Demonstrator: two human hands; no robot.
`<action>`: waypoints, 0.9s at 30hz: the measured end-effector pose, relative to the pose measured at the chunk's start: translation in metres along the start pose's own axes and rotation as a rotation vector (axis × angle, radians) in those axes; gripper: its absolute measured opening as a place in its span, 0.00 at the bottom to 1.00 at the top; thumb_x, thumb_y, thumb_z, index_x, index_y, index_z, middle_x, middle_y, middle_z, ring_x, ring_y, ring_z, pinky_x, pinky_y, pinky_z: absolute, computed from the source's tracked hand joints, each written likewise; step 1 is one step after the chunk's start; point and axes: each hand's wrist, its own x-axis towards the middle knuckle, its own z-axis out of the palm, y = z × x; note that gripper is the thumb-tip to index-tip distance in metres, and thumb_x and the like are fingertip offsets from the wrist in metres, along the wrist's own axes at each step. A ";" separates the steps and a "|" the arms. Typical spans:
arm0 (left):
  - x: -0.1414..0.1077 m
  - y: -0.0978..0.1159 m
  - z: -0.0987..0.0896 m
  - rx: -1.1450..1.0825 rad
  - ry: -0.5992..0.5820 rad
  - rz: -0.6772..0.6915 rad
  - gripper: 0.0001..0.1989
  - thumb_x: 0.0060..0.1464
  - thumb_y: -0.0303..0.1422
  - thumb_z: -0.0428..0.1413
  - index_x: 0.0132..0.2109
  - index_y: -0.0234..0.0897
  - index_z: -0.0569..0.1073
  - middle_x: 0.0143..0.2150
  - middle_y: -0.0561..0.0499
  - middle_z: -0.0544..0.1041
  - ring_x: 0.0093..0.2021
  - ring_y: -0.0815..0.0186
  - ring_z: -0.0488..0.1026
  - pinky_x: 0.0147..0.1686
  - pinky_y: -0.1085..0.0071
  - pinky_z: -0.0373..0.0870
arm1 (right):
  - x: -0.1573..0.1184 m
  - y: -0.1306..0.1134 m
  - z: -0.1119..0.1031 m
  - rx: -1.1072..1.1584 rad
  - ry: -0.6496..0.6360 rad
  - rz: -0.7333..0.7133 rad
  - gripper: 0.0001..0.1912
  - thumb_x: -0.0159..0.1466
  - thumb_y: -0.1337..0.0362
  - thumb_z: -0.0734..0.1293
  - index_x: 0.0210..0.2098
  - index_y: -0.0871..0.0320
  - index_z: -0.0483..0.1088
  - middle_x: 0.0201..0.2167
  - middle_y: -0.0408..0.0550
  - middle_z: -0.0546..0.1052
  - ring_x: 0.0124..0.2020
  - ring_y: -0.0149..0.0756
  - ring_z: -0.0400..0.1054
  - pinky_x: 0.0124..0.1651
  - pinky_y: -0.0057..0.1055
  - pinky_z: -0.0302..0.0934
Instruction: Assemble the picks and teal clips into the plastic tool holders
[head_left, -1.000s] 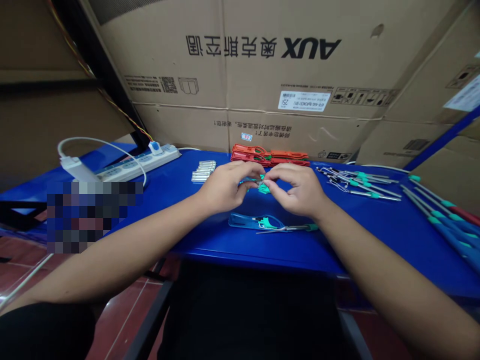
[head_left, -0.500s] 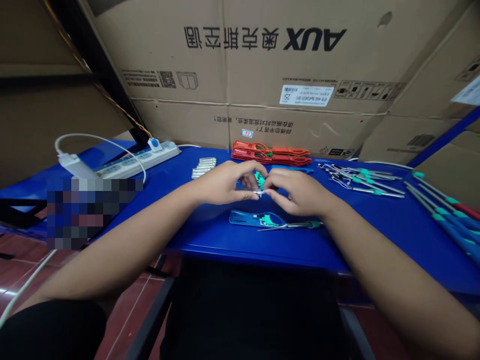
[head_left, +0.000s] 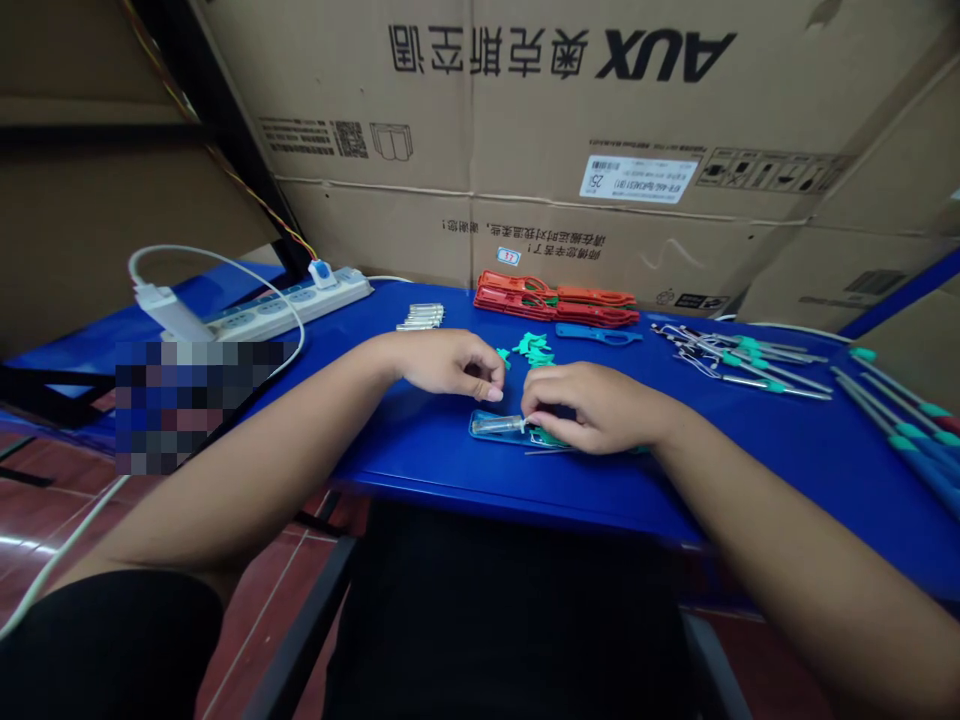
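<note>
My right hand (head_left: 589,408) pinches the white end of a small silver cylinder (head_left: 496,426). The cylinder lies over the blue plastic handle shell (head_left: 478,428) near the table's front edge; whether it rests in the shell I cannot tell. Green parts and a thin metal rod in and beside the shell are partly hidden under this hand. Just up and left of the cylinder is my left hand (head_left: 454,365), its fingers loosely curled, thumb a little apart, nothing held. Small green plastic pieces (head_left: 534,348) lie in a heap beyond both hands.
Several silver cylinders (head_left: 421,316) stand in a row at the back. Red handle shells (head_left: 555,298) are stacked there, a blue shell (head_left: 598,334) before them. Metal rods with wires (head_left: 750,360) and blue-handled tools (head_left: 911,440) lie right. A power strip (head_left: 292,305) is left.
My right hand has moved down, bringing the cylinder from between both hands to the blue shell. My left hand has let go of the cylinder. The camera view has shifted slightly.
</note>
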 end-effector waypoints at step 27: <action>0.015 0.001 0.017 -0.085 -0.115 0.047 0.15 0.56 0.45 0.61 0.36 0.35 0.74 0.26 0.55 0.73 0.26 0.71 0.68 0.27 0.75 0.60 | -0.007 -0.007 -0.005 -0.073 -0.016 0.000 0.09 0.68 0.63 0.64 0.41 0.59 0.74 0.37 0.48 0.76 0.35 0.32 0.69 0.38 0.29 0.59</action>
